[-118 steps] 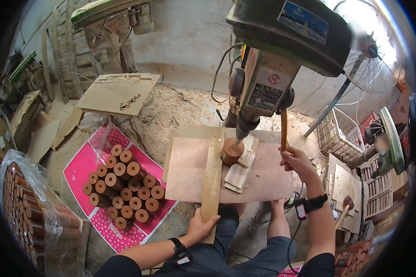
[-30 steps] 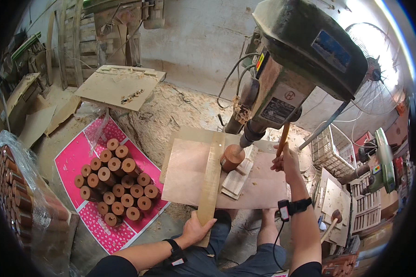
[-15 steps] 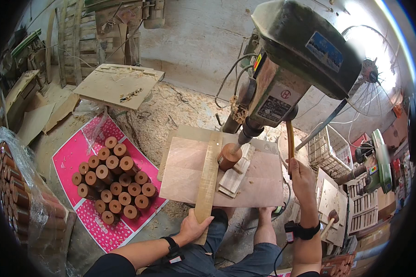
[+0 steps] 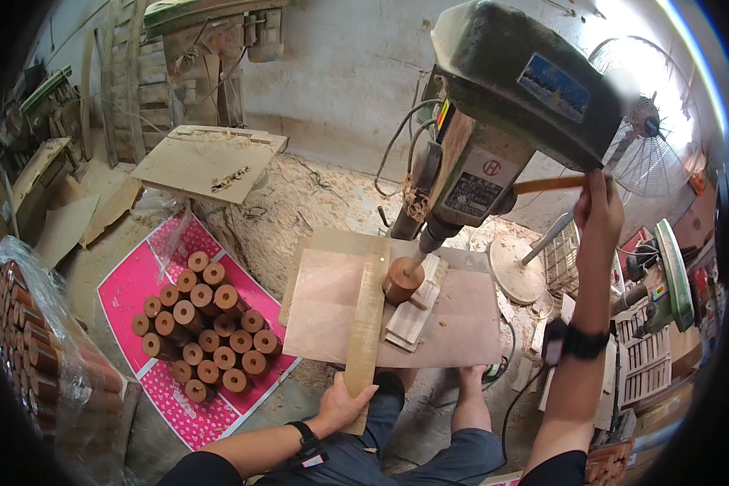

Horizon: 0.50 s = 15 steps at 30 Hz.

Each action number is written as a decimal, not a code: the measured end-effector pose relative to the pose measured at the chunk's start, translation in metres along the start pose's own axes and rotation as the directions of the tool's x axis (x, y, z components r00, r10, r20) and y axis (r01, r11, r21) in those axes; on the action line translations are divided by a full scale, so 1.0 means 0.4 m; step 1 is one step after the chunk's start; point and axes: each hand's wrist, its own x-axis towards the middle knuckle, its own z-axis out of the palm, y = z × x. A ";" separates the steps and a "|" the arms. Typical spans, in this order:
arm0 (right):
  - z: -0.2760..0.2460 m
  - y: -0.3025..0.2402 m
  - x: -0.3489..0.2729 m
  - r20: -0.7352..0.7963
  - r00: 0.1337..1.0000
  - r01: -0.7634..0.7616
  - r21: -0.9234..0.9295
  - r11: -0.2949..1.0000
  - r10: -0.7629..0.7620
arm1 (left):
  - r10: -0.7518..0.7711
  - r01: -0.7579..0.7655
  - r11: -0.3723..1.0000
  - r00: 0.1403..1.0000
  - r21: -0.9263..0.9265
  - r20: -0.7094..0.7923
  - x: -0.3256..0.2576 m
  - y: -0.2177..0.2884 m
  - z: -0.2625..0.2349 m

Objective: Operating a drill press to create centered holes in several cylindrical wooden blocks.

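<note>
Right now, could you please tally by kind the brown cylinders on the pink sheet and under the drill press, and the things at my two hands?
Brown cylinders on the pink sheet: 23
Drilled workpiece, a brown cylinder under the drill press: 1
Flat wooden bar in the left hand: 1
Orange-brown lever at the right hand: 1
Total: 26

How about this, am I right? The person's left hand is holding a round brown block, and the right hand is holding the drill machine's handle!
Not quite: the left hand isn't holding a round brown block. The head view shows it gripping the near end of a long, flat, tan strip. The right hand is indeed holding the drill machine's handle.
</note>
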 end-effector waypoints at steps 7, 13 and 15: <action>0.143 0.192 0.171 0.072 0.902 -0.426 -0.016 0.905 0.426 | -0.015 0.014 1.000 0.999 0.017 0.031 0.001 -0.004 0.002; 0.133 0.256 0.084 0.152 0.790 -0.556 -0.228 0.799 0.593 | -0.063 0.061 0.995 0.998 0.081 0.015 -0.009 0.019 -0.013; 0.097 0.264 -0.023 0.243 0.805 -0.442 -0.364 0.820 0.542 | 0.122 -0.095 0.975 0.985 0.202 -0.123 -0.010 0.013 -0.022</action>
